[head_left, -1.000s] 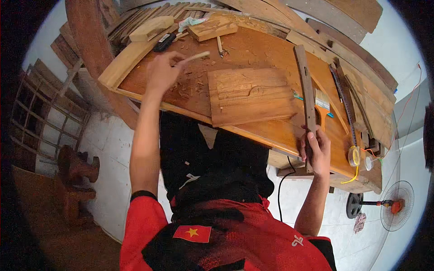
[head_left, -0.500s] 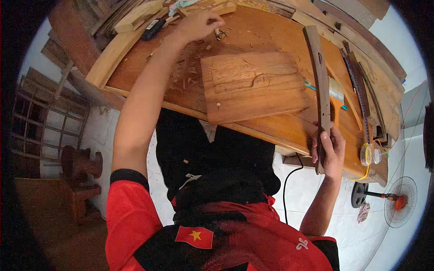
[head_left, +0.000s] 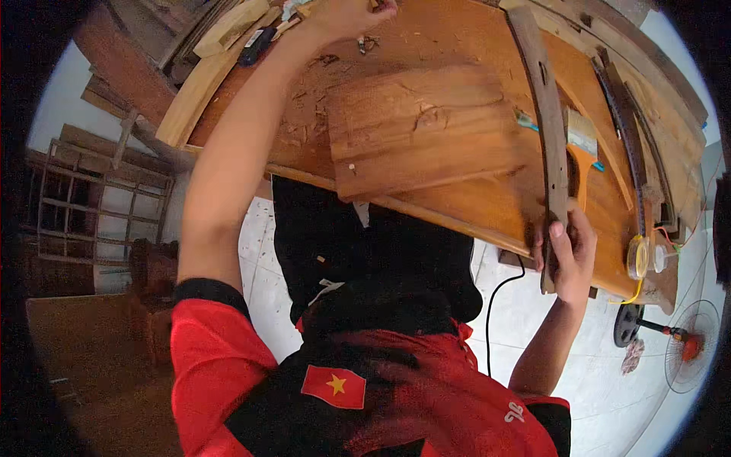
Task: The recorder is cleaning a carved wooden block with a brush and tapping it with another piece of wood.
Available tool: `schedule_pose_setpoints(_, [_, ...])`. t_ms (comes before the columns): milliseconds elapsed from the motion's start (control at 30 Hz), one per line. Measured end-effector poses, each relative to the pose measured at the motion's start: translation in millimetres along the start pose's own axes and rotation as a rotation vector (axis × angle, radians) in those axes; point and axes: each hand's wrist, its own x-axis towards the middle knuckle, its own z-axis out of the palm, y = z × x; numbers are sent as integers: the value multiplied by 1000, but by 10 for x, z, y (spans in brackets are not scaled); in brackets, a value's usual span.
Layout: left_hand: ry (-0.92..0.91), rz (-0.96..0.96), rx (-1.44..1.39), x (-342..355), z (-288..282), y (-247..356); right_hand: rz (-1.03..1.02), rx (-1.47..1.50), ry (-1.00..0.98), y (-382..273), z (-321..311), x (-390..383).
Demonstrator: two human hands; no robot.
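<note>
While the dark bar (head_left: 550,126) points away, the right hand (head_left: 574,247) grips its near end; left hand (head_left: 346,17) partly cropped, grip indeterminable.

One left arm (head_left: 242,137): I am holding it outstretched, well left of the dark wooden bar (head_left: 542,107). One left hand (head_left: 346,17): its fingers are curling left of the bar's far end, partly out of view, grip unclear. One right arm (head_left: 550,346): it is slanting up below the bar. One right hand (head_left: 572,247): it is gripping the bar's near end.
</note>
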Motion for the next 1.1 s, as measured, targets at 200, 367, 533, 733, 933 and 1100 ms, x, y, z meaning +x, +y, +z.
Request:
schedule_pose_setpoints(200, [298,-357,-475,-1234,-617,1256,-45,39,-14,35,-22,-14])
schedule_pose_setpoints(367, [333,-534,-809,-1839,-473,1709,-55,42,-46,61,-27,-17])
schedule_pose_setpoints(533, [333,-511,-751,-1969,-384,1778,-76,11,-54,57,-10,9])
schedule_pose_setpoints(733, [463,-401,-630,-1934,-160,1873,-79,4,-53,52,-23,32])
schedule_pose_setpoints(933, [504,-423,-488,-1935,-130,1994,-89,-15,-58,63,-31,34])
schedule_pose_setpoints(1100, [544,-462,-475,-1903,-27,2098,-113,-28,-64,68,-31,30])
